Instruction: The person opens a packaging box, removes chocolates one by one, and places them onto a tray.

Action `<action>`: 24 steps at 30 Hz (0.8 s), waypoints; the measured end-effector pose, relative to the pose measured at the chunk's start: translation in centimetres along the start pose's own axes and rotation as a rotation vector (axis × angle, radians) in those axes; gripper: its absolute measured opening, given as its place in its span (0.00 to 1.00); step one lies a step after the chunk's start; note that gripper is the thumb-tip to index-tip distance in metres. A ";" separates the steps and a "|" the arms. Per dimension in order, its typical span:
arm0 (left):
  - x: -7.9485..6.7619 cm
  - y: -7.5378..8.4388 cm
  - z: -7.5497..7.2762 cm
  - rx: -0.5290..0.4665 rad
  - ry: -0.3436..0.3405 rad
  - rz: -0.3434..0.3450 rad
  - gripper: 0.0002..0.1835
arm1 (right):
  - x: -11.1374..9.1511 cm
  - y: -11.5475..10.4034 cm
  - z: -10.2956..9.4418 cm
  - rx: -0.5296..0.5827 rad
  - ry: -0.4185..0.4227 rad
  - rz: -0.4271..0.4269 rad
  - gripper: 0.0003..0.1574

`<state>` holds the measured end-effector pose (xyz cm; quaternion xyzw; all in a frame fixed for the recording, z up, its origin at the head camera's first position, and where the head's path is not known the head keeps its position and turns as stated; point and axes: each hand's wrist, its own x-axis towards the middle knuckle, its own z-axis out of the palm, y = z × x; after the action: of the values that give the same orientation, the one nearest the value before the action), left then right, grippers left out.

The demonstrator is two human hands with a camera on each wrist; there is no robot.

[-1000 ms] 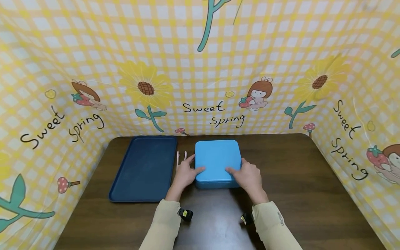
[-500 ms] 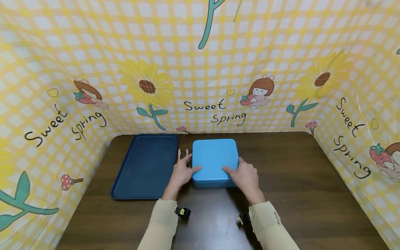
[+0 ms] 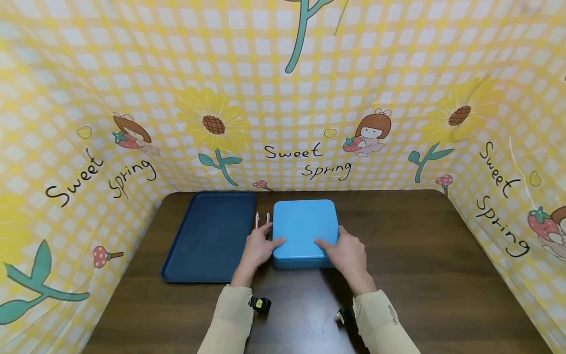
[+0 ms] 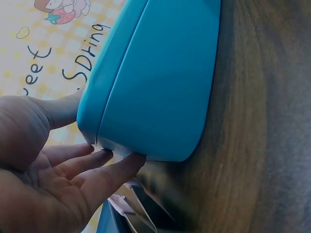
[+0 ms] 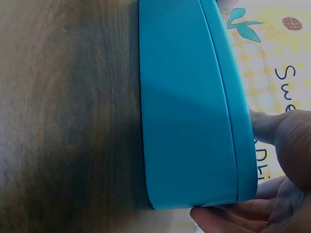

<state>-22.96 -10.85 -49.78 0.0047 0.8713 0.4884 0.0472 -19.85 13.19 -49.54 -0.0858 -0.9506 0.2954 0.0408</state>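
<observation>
Straight ahead of you on the table (image 3: pixel 420 246) sits the box (image 3: pixel 305 226), with your left hand (image 3: pixel 259 246) at its left side and your right hand (image 3: pixel 349 250) at its right. On each side your thumb lies over the top near the front, while your fingers touch the side wall. To the left of the box — well apart from it — the tray (image 3: pixel 208 241) lies along the table's left part, its far end near the back edge. Between tray and box are the tongs (image 3: pixel 257 220), their ends showing just beyond your left fingers. The cloth (image 3: pixel 287 108) rises behind the table and along both sides.
</observation>
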 end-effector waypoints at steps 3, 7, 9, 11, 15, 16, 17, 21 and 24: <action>-0.3 0.4 0.2 0.019 0.040 -0.008 0.36 | 0.3 0.1 -0.4 -0.011 -0.016 -0.012 0.62; -0.5 0.8 0.5 0.067 0.122 -0.001 0.31 | 0.6 0.4 -1.2 -0.010 -0.025 -0.022 0.62; -0.4 0.9 0.4 0.078 0.155 -0.007 0.28 | 0.7 0.6 -1.4 0.030 -0.012 -0.025 0.58; -0.4 1.1 0.3 0.075 0.167 -0.017 0.26 | 0.7 1.0 -1.5 0.087 0.007 -0.028 0.54; -0.3 1.5 -0.1 0.071 0.166 -0.064 0.24 | 1.0 1.3 -1.7 0.227 -0.010 -0.009 0.48; -0.3 1.5 -0.2 0.072 0.166 -0.077 0.23 | 1.1 1.4 -1.8 0.262 -0.021 0.004 0.47; -0.3 1.6 -0.2 0.077 0.168 -0.090 0.23 | 1.2 1.5 -1.9 0.301 -0.033 0.021 0.46; -0.1 1.6 -0.1 0.075 0.181 -0.133 0.21 | 1.4 1.7 -2.1 0.403 -0.059 0.089 0.42; 0.0 1.7 0.0 0.075 0.190 -0.142 0.20 | 1.7 1.8 -2.1 0.432 -0.074 0.118 0.38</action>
<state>-23.01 -9.95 -48.35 -0.1014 0.8876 0.4493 -0.0013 -21.01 16.13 -48.79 -0.1195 -0.8596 0.4968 0.0058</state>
